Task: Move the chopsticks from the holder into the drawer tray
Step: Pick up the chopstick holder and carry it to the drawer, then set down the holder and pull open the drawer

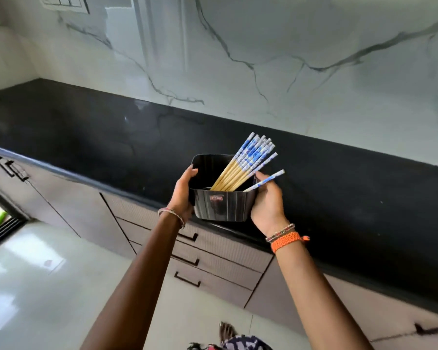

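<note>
Holding the black holder between both hands, you've barely started: left hand cups its side, right hand wraps the other, thumb by one loose stick. Chopsticks all inside. Drawers below, shut. Dark bench, marble wall.

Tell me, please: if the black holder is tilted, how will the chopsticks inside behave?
The chopsticks lean loosely toward one side of the holder, so they would probably slide and fan out. They look thin, stiff and smooth, hence likely light and slippery.
</note>
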